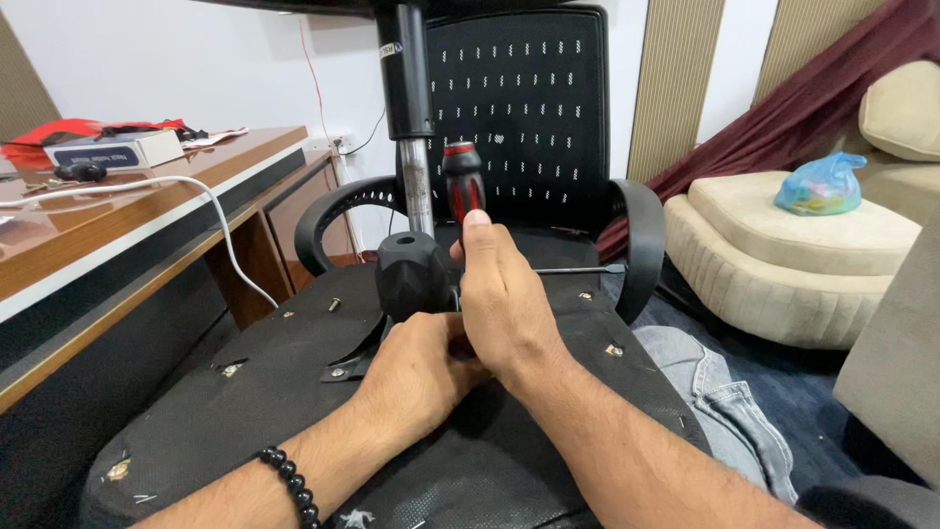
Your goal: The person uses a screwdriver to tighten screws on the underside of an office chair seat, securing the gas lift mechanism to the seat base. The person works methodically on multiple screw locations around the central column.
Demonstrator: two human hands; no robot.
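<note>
An office chair lies overturned across the person's lap, the black fabric underside of its seat [294, 392] facing up, dotted with staples and a few bolts. From the middle of that underside rises the gas-lift column [411, 147], its shiny steel shaft running up into a black tube, with a black ribbed plastic cover [411, 274] around the base.

Both hands are pressed close together at the foot of that column. The right hand [504, 304] is clamped around a screwdriver with a red and black handle [462, 181], the handle standing upright above the fist with the thumb laid along it; the tip is hidden behind the fingers, so where it bites I cannot tell. The left hand [421, 372] (a black bead bracelet [289, 480] on that wrist) is curled shut just below the ribbed cover, touching the right hand; what it grips is hidden.

Behind them the mesh backrest [529, 108] stands up, with curved black armrests [641, 245] either side. A second thin screwdriver shaft [578, 269] lies across the seat, right of the hands.

To the left stands a wooden desk [117, 225] carrying a white cable [147, 183] and a small white box [113, 149]. To the right, a beige cushioned seat [783, 255] holds a blue plastic bag [821, 184].
</note>
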